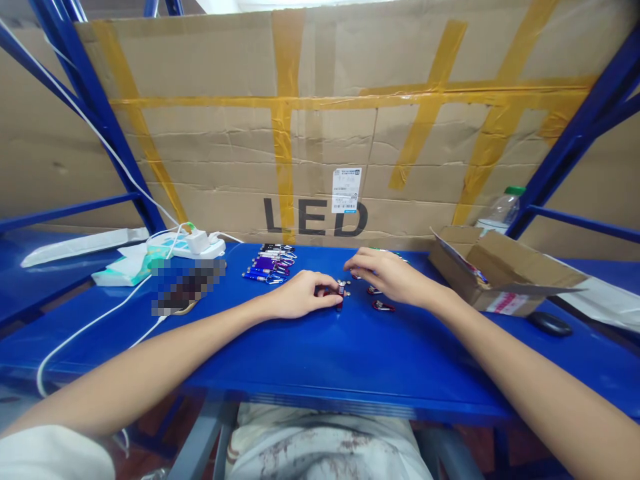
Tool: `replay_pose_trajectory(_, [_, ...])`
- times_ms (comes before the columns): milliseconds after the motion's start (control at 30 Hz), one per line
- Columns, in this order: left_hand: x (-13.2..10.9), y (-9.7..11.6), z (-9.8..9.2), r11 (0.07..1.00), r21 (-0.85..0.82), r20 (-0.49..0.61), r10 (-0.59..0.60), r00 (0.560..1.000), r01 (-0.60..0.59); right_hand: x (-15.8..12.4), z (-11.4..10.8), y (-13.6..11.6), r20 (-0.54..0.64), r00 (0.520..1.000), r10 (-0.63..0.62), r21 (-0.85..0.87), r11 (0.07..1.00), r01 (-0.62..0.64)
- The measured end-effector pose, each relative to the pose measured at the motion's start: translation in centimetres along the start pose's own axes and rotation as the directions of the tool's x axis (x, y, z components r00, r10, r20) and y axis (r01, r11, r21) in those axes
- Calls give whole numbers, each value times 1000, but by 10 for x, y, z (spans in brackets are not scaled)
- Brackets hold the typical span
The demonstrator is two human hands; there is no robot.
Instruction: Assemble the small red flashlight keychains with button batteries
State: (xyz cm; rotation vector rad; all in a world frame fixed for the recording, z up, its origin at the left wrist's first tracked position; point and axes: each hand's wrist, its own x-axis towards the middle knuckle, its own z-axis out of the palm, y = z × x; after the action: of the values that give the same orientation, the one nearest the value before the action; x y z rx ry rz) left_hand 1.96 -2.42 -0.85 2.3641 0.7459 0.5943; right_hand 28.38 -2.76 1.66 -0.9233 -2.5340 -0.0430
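My left hand (303,295) rests on the blue table (320,353), its fingers curled round a small red keychain flashlight (341,291) with a silver end. My right hand (387,272) lies just right of it, fingers bent down over other small red flashlights (383,306) scattered on the tabletop; whether it grips one is hidden. A neat row of blue and purple keychain flashlights (269,265) lies behind my left hand.
An open cardboard box (493,273) stands at the right, a plastic bottle (500,212) behind it and a black mouse (550,324) in front. At the left are a white power strip (193,245) with cables, tissues and a blurred object. A taped cardboard wall stands behind.
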Motion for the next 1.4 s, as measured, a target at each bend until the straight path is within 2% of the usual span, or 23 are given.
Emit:
replay_pose_trajectory(133, [1, -3, 1, 998, -57, 9, -20, 1000, 20, 0, 1, 0, -35, 999, 9, -4, 1000, -9])
replay_pose_trajectory(233, [1, -2, 1, 999, -41, 5, -22, 1000, 22, 1, 1, -2, -38, 999, 28, 25, 999, -27])
replay_pose_trajectory(400, [1, -1, 1, 999, 33, -14, 24, 1000, -24, 2, -1, -4, -40, 998, 55, 70, 996, -52])
replay_pose_trajectory(633, [0, -6, 1, 974, 196, -45, 126, 991, -115, 4, -7, -12, -62, 998, 29, 154, 988, -19])
replay_pose_trajectory(800, [-3, -4, 0, 953, 245, -17, 188, 982, -178, 6, -10, -19, 7, 999, 48, 305, 951, -47])
replay_pose_trajectory(1033, [-2, -2, -2, 947, 270, -3, 181, 984, -173, 5, -6, -24, 129, 988, 83, 488, 862, -136])
replay_pose_trajectory(1133, [-1, -3, -2, 948, 271, -4, 176, 984, -168, 6, -2, -26, 125, 989, 82, 483, 866, -132])
replay_pose_trajectory(1267, [-1, -2, -3, 951, 254, -2, 183, 983, -176, 7, 0, -28, 63, 996, 60, 395, 915, -80])
replay_pose_trajectory(1400, [-1, -2, -3, 955, 239, 0, 183, 983, -177, 7, 0, -28, 55, 998, 26, 341, 939, -43])
